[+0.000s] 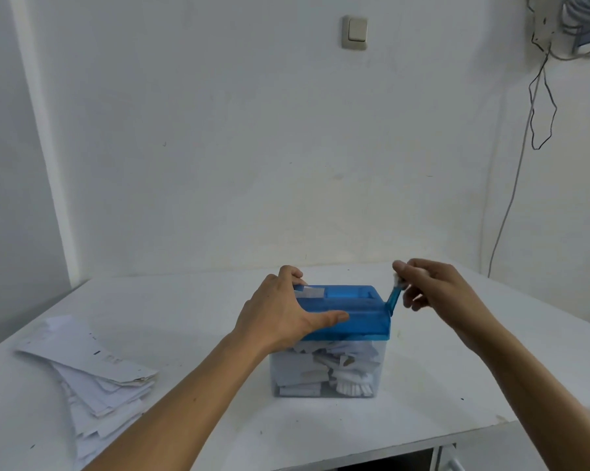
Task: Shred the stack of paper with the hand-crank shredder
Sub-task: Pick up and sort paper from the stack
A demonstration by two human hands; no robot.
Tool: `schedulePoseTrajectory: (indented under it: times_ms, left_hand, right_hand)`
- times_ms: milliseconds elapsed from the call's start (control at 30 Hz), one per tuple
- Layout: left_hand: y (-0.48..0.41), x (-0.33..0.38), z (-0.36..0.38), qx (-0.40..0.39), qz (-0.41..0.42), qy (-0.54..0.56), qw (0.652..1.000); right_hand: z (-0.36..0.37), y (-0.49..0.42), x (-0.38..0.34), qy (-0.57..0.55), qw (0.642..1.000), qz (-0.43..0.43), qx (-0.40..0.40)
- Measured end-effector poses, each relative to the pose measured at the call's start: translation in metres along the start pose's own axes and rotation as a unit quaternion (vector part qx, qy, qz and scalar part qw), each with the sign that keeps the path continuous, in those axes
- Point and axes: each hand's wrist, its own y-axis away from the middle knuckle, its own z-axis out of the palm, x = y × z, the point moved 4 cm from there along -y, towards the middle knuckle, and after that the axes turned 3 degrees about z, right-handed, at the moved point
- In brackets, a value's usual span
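The left hand (280, 311) lies across the left end of the hand-crank shredder (351, 309). Its fingers are bent over the far edge of the blue lid and its thumb is flat on top, so it holds the box down. The right hand (436, 290) pinches the white knob (397, 279) of the crank (393, 300).

The shredder stands mid-table on the white table (439, 385). The stack of paper (93, 375) lies well apart from it, at the near left.

The shredder looks like light, stiff plastic, so I judge it can slide or tip during cranking, and the lid is a good place to hold it. The sheets are thin and floppy, and are best taken a few at a time by an edge.

The left hand hides part of the feed slot; a pale patch there is perhaps paper. The clear bin (324, 372) is crowded with shreds.
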Motion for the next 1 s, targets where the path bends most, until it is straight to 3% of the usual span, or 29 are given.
schedulePoseTrajectory:
  times_ms: [200,567,733,833,1000]
  left_hand:
    - [0.0,0.0,0.001,0.001,0.007,-0.008,1.0]
    - [0.001,-0.001,0.001,0.006,0.009,-0.002,1.0]
    - [0.001,0.0,0.001,0.01,0.004,-0.014,1.0]
    - [0.001,0.001,0.0,0.007,0.0,-0.02,1.0]
    - [0.0,0.003,0.0,0.01,-0.006,-0.031,0.999]
  right_hand:
    - [0.001,-0.032,-0.001,0.018,0.995,-0.021,0.101]
    - [0.029,-0.052,0.05,0.011,0.989,0.067,0.131]
    - [0.04,-0.018,0.085,0.042,0.99,0.12,0.06]
    - [0.039,0.015,0.092,-0.004,0.99,0.137,-0.009]
    - [0.014,0.053,0.06,-0.023,0.986,0.064,-0.155]
